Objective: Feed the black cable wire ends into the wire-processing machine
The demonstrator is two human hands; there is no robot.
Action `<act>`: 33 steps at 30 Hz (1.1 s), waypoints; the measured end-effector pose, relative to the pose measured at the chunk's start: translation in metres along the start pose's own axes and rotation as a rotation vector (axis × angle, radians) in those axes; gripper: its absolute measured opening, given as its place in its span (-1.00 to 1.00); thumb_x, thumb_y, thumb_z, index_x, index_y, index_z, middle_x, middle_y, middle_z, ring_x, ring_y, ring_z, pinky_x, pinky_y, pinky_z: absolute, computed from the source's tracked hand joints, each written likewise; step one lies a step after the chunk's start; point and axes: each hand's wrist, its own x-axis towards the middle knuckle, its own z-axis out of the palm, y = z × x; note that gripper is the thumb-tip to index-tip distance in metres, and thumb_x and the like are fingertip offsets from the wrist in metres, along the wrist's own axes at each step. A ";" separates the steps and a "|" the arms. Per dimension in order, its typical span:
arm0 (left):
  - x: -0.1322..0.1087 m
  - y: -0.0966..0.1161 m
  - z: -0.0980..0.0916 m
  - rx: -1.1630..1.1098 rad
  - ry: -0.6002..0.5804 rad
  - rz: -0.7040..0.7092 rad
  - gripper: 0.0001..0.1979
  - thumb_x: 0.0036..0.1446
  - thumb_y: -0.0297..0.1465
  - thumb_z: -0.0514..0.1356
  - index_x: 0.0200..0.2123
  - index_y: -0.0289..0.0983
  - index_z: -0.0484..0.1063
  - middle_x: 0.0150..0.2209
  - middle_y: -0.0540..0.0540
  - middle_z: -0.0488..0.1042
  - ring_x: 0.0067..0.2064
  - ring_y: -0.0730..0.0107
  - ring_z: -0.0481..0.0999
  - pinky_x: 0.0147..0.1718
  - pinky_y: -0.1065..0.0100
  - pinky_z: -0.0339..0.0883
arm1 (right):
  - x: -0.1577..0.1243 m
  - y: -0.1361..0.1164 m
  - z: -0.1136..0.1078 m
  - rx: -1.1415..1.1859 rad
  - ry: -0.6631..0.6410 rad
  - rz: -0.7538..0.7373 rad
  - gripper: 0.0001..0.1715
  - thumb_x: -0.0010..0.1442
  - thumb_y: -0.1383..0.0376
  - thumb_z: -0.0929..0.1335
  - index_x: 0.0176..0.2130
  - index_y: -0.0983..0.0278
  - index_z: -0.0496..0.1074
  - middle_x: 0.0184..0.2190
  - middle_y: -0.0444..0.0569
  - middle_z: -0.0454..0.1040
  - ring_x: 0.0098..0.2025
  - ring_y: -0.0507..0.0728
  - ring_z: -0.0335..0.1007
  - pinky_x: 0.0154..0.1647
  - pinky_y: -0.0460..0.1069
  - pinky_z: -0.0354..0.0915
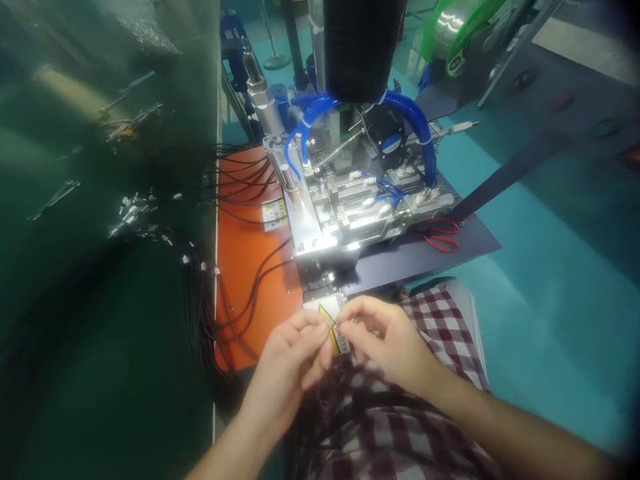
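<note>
Both hands work on one item: the left hand [295,357] and the right hand [387,337] are each drawn to a narrow pinch on a small slim piece [332,323], fingertips nearly meeting. The piece is held above a pale plate [320,306] with a yellow warning mark, in front of the machine [360,200]; its exact form is too small to tell.

Progress: handling of this piece appears to be under way, not concluded, since both hands are on it and it sits outside the machine. Loose metal parts [134,212] lie on the tabletop [125,360], inward from its right edge, seemingly not yet taken up. A bundle of black cables [197,320] with bright ends lies along that edge; whether these are finished cannot be told.

Materials: the tabletop is dark green and smooth. Beyond its right edge is a flat orange board [240,253], matt, crossed by thin cables. The machine is of bright, squared metal blocks with glossy blue tubes [417,120]. Red looped handles [443,235] rest near the right edge of the dark base plate [465,250]. Checked woven cloth [385,440] lies below the hands.
</note>
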 end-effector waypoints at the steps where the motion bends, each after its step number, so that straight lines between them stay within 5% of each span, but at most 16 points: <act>1: 0.001 0.000 0.000 0.005 0.001 -0.003 -0.81 0.15 -0.33 0.23 -0.37 -0.34 0.34 -0.66 0.10 0.33 -0.70 0.75 0.00 -0.67 0.55 -0.21 | 0.002 -0.002 -0.002 -0.005 0.017 -0.022 -0.94 0.13 0.32 0.37 -0.34 0.29 0.43 -0.64 -0.24 0.32 -0.63 -0.05 0.24 -0.61 -0.15 0.15; 5: 0.003 -0.001 0.001 0.018 0.009 -0.031 -0.77 0.10 -0.29 0.27 -0.39 -0.33 0.34 -0.66 0.08 0.35 -0.70 0.73 0.01 -0.71 0.55 -0.23 | 0.007 -0.006 -0.002 0.040 0.020 -0.032 -0.92 0.11 0.37 0.37 -0.44 0.31 0.42 -0.61 -0.22 0.32 -0.63 -0.08 0.16 -0.64 -0.15 0.08; 15: -0.002 0.002 -0.004 0.047 -0.065 -0.045 -0.74 0.04 -0.25 0.32 -0.42 -0.29 0.36 -0.71 0.11 0.29 -0.70 0.69 0.06 -0.72 0.58 -0.19 | 0.012 -0.001 -0.014 0.202 -0.278 0.126 -0.83 0.17 0.26 0.36 -0.42 0.31 0.42 -0.75 -0.32 0.14 -0.69 -0.10 -0.04 -0.66 -0.15 -0.05; 22: -0.006 0.002 -0.006 0.264 -0.063 -0.100 -0.74 0.04 -0.23 0.33 -0.36 -0.32 0.44 -0.69 0.10 0.31 -0.69 0.71 0.06 -0.72 0.58 -0.19 | 0.011 -0.020 -0.024 -0.244 -0.335 -0.256 -0.85 0.21 0.37 0.34 -0.42 0.31 0.44 -0.48 -0.16 0.37 -0.43 -0.01 0.22 -0.39 -0.09 0.18; 28: -0.008 0.002 0.001 0.351 0.132 0.056 -0.78 0.09 -0.26 0.28 -0.39 -0.31 0.43 -0.68 0.11 0.28 -0.64 0.68 0.13 -0.66 0.59 -0.08 | 0.008 -0.012 -0.015 -0.101 -0.068 -0.213 -0.81 0.24 0.31 0.29 -0.40 0.30 0.42 -0.47 -0.14 0.41 -0.44 -0.01 0.28 -0.42 -0.10 0.22; 33: -0.009 -0.001 0.006 0.399 0.198 0.118 -0.79 0.08 -0.27 0.29 -0.40 -0.31 0.42 -0.65 0.08 0.33 -0.62 0.65 0.21 -0.64 0.58 -0.02 | -0.001 -0.005 -0.009 -0.163 -0.014 -0.123 -0.91 0.11 0.31 0.39 -0.42 0.30 0.45 -0.56 -0.19 0.36 -0.59 -0.05 0.13 -0.59 -0.11 0.08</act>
